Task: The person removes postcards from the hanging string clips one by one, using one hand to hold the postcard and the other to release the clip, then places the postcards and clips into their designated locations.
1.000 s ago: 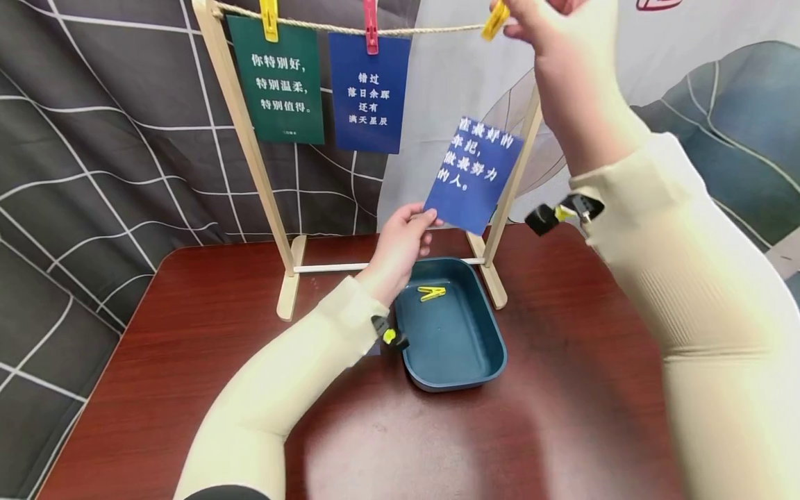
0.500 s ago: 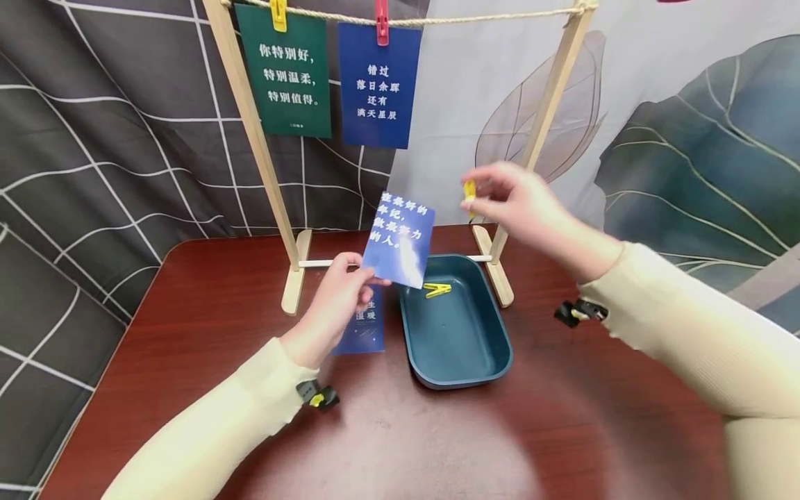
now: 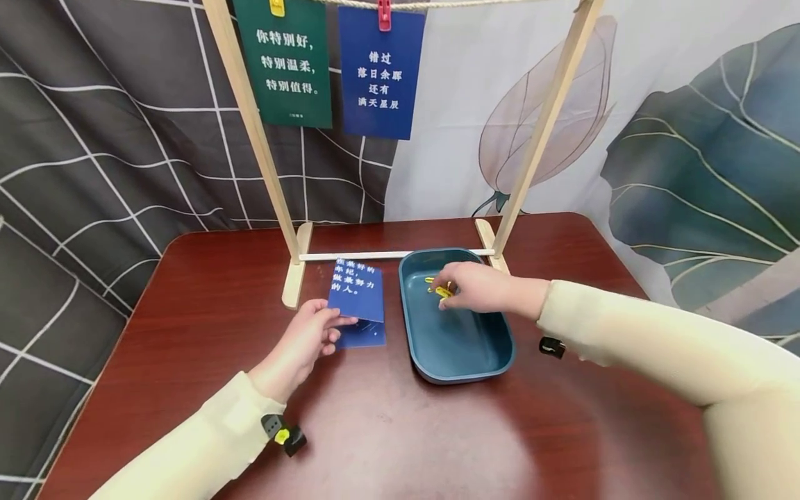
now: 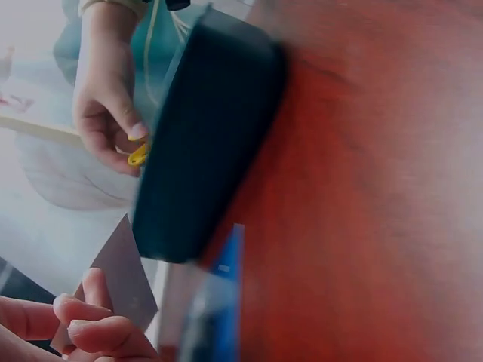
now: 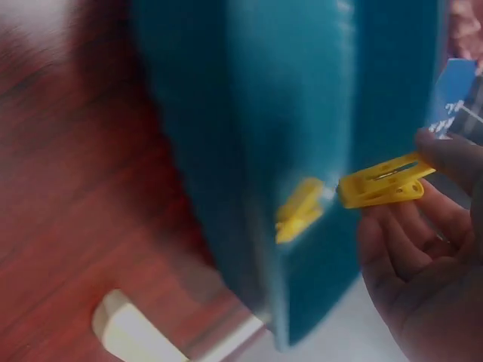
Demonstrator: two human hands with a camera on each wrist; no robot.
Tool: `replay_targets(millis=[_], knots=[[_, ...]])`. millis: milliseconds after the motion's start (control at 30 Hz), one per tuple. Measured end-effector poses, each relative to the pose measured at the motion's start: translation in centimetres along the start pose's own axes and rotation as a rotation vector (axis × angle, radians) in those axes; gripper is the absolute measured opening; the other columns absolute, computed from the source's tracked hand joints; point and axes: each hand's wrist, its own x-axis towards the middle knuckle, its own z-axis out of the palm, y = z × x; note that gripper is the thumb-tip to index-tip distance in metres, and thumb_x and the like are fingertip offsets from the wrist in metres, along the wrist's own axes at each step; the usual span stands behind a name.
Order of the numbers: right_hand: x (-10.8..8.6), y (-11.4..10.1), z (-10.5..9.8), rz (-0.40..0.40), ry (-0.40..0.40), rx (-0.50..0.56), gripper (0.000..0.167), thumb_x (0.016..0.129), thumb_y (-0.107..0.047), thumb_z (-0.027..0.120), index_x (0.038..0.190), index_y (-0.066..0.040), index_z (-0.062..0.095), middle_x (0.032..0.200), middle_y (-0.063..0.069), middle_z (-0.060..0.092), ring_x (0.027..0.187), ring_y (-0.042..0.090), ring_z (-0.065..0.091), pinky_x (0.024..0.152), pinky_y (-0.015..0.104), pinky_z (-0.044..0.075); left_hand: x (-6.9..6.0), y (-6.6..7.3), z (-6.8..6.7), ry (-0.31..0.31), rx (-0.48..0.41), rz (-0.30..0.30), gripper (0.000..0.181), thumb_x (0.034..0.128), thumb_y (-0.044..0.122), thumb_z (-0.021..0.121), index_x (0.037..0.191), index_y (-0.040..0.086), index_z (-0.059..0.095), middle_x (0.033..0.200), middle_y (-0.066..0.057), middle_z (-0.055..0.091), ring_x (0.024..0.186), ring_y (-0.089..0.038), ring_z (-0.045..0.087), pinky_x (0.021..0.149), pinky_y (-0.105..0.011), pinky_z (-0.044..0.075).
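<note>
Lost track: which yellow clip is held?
The yellow plastic clip in the right hand; a second lies in the blue plastic tray; a third grips the green rectangular card.

Patterned cloth hangings [image 3: 144, 132] behind a reddish table [image 3: 400, 430] suggest an indoor, studio-like corner.

ITEM COUNT BY KIND

Four cards are recorded: one green card [image 3: 284, 69], one hung blue card [image 3: 381, 114], one hand-held blue card [image 3: 356, 304] and one lower blue card [image 3: 364, 337]. Four pegs are tallied: one red peg [image 3: 384, 15], one hung yellow peg [image 3: 278, 7], one hand-held yellow peg [image 5: 385, 181] and one loose yellow peg [image 5: 300, 211]. One tray [image 3: 459, 354] and one table [image 3: 400, 444] are listed. On the stand, two uprights [image 3: 253, 118], two feet [image 3: 292, 285], one crossbar [image 3: 359, 256] and one rope [image 3: 475, 4] are noted. Two hands are seen, one left hand [image 3: 309, 333] and one right hand [image 3: 478, 285].
</note>
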Motion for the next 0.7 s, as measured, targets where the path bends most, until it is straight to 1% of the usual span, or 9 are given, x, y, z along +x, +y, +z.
replay_targets(millis=[100, 167, 233, 333, 433, 500, 533, 633, 700], knots=[[0.3, 0.3, 1.3, -0.045, -0.069, -0.112, 0.030, 0.089, -0.018, 0.074, 0.116, -0.004, 0.070, 0.103, 0.005, 0.065, 0.088, 0.017, 0.058, 0.082, 0.035, 0.051, 0.1, -1.2, -0.4, 0.003, -0.016, -0.053, 0.020, 0.1048, 0.012, 0.037, 0.122, 0.004, 0.030, 0.116, -0.022, 0.068, 0.058, -0.008, 0.040, 0.048, -0.019, 0.032], [0.5, 0.8, 2.3, -0.071, -0.105, -0.177, 0.028, 0.090, -0.018, 0.074, 0.114, -0.005, 0.070, 0.103, 0.005, 0.065, 0.091, 0.017, 0.058, 0.086, 0.036, 0.051, 0.0, -1.8, -0.7, -0.012, -0.012, -0.084, 0.033, 0.1046, 0.012, 0.037, 0.133, 0.000, 0.027, 0.116, -0.022, 0.068, 0.058, -0.008, 0.040, 0.048, -0.019, 0.032], [0.5, 1.0, 2.9, -0.090, -0.125, -0.229, 0.026, 0.089, -0.018, 0.075, 0.112, -0.007, 0.070, 0.105, 0.005, 0.066, 0.094, 0.018, 0.059, 0.088, 0.037, 0.051, -0.2, -2.2, -0.9, -0.041, -0.008, -0.114, 0.048, 0.1042, 0.015, 0.039, 0.144, -0.002, 0.018, 0.117, -0.023, 0.068, 0.058, -0.008, 0.040, 0.048, -0.018, 0.033], [0.7, 1.1, 3.3, -0.118, -0.126, -0.268, 0.027, 0.088, -0.017, 0.075, 0.111, -0.006, 0.070, 0.104, 0.005, 0.066, 0.093, 0.018, 0.060, 0.088, 0.037, 0.051, -0.9, -2.4, -1.5, -0.086, 0.024, -0.144, 0.067, 0.1034, 0.019, 0.043, 0.153, -0.003, 0.003, 0.117, -0.021, 0.069, 0.058, -0.008, 0.041, 0.049, -0.018, 0.033], [0.7, 0.9, 3.2, -0.138, -0.121, -0.287, 0.030, 0.087, -0.018, 0.077, 0.112, -0.005, 0.068, 0.102, 0.005, 0.066, 0.091, 0.018, 0.060, 0.087, 0.037, 0.052, -1.5, -2.1, -2.0, -0.104, 0.091, -0.137, 0.073, 0.1018, 0.022, 0.048, 0.153, -0.002, 0.002, 0.113, -0.019, 0.070, 0.058, -0.008, 0.044, 0.048, -0.019, 0.035], [0.8, 0.9, 3.1, -0.138, -0.116, -0.288, 0.033, 0.087, -0.019, 0.078, 0.115, -0.006, 0.067, 0.103, 0.005, 0.066, 0.092, 0.018, 0.060, 0.087, 0.037, 0.051, -1.5, -1.7, -2.3, -0.106, 0.215, -0.092, 0.069, 0.1006, 0.022, 0.052, 0.152, -0.003, 0.013, 0.110, -0.016, 0.071, 0.059, -0.009, 0.047, 0.048, -0.021, 0.037], [0.8, 1.0, 3.0, -0.139, -0.115, -0.288, 0.034, 0.086, -0.020, 0.078, 0.115, -0.006, 0.067, 0.104, 0.004, 0.066, 0.092, 0.017, 0.060, 0.088, 0.037, 0.051, -1.4, -1.5, -2.4, -0.105, 0.310, -0.055, 0.065, 0.0997, 0.023, 0.055, 0.149, -0.003, 0.022, 0.108, -0.014, 0.071, 0.062, -0.011, 0.050, 0.051, -0.022, 0.039], [0.8, 1.3, 3.0, -0.133, -0.113, -0.290, 0.034, 0.086, -0.021, 0.079, 0.115, -0.008, 0.066, 0.103, 0.003, 0.066, 0.091, 0.017, 0.061, 0.086, 0.037, 0.052, -1.1, -0.6, -2.2, -0.093, 0.707, 0.079, 0.053, 0.0964, 0.028, 0.063, 0.139, 0.002, 0.045, 0.109, -0.008, 0.069, 0.080, -0.016, 0.062, 0.068, -0.033, 0.051], [0.7, 1.5, 3.0, -0.133, -0.102, -0.305, 0.032, 0.085, -0.022, 0.079, 0.113, -0.009, 0.067, 0.101, 0.002, 0.067, 0.088, 0.016, 0.062, 0.085, 0.036, 0.052, -0.9, 0.0, -1.9, -0.078, 0.984, 0.171, 0.050, 0.0931, 0.032, 0.068, 0.134, 0.006, 0.054, 0.114, -0.008, 0.067, 0.096, -0.021, 0.064, 0.082, -0.042, 0.052]])
